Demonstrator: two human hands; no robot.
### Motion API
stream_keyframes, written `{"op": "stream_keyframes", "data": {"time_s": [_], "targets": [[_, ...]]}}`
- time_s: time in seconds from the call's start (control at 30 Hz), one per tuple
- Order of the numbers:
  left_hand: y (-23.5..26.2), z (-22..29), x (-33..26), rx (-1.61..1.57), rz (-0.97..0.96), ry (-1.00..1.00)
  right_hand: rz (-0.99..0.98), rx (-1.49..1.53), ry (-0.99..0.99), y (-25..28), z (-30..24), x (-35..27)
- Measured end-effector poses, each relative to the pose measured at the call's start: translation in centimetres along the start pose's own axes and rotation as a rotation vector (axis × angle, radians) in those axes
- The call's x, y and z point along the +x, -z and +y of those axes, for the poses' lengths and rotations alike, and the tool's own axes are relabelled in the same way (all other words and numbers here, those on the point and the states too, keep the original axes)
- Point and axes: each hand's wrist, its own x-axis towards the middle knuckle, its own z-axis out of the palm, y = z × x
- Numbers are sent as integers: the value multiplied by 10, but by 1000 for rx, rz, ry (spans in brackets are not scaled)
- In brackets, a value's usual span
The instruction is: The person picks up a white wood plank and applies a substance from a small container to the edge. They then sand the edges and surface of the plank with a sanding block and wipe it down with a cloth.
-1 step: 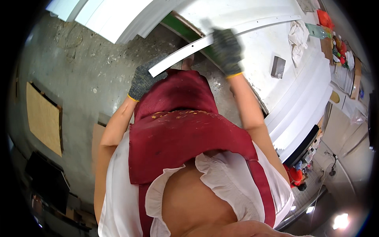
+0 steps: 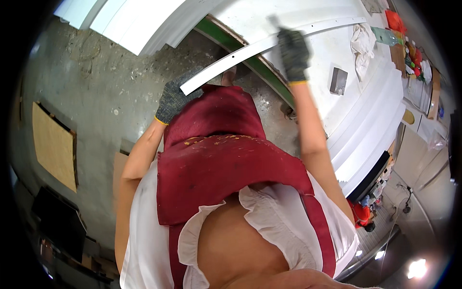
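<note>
white table [image 2: 320,103], upper right. crumpled white cloth [image 2: 362,45] lies on it, plus far end of holed white strip [image 2: 262,46].

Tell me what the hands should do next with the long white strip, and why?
Maybe move the right hand farther along the white strip. The left hand is at its near end, and much of the strip reaches past the right hand, over the white surface.

No legible writing — no labels, no numbers, no signs — anywhere in view
</note>
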Motion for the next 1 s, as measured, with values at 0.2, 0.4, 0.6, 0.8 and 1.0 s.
{"op": "stream_keyframes", "data": {"time_s": [0.2,0.4,0.6,0.8,1.0], "targets": [[29,24,22,-142,-342,100,145,-42,49,34,53,43],[18,49,52,164,-470,222,-228,-184,671,-16,-82,-77],[51,26,-11,129,-384,312,9,-107,558,27,-8,-2],[61,18,-46,-33,-366,437,247,-46,113,59,109,91],[64,13,-48,-59,-361,472,392,-129,-22,112,259,197]]}}
